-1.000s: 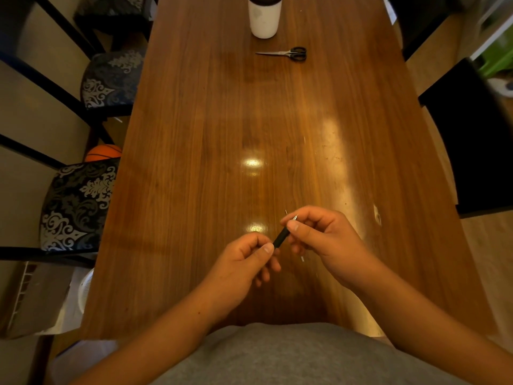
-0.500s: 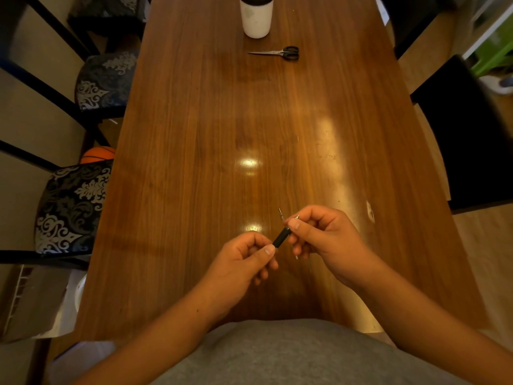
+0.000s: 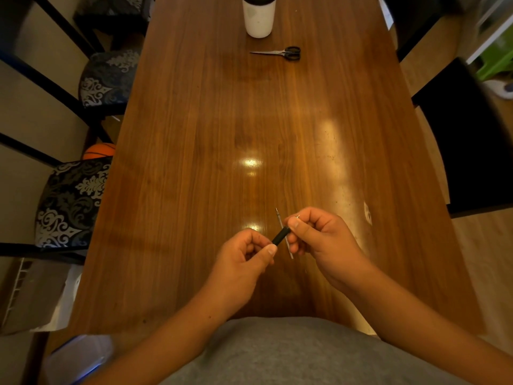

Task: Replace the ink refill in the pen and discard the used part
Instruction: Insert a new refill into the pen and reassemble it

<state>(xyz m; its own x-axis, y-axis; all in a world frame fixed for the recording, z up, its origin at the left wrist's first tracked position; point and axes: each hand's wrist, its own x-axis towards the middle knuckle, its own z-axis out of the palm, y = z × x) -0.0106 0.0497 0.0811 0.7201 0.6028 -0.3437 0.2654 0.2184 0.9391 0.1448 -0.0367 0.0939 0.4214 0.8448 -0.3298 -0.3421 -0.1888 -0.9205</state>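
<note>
- Black pen barrel (image 3: pixel 281 236) is held just above the counter (image 3: pixel 194 162), pinched at one end by the left hand (image 3: pixel 244 262) fingers.
- Right hand (image 3: pixel 319 240) fingers clench its other end together with a thin refill (image 3: pixel 281 224).
- Judged step: swapping refills; next, thread the refill in straight.

One black pen barrel (image 3: pixel 281 236), one thin refill (image 3: pixel 283 232), one pair of scissors (image 3: pixel 280 52), one white container (image 3: pixel 258 16), two patterned chair seats (image 3: pixel 72 201), one orange ball (image 3: pixel 99 151), two hands (image 3: pixel 241 262).
</note>
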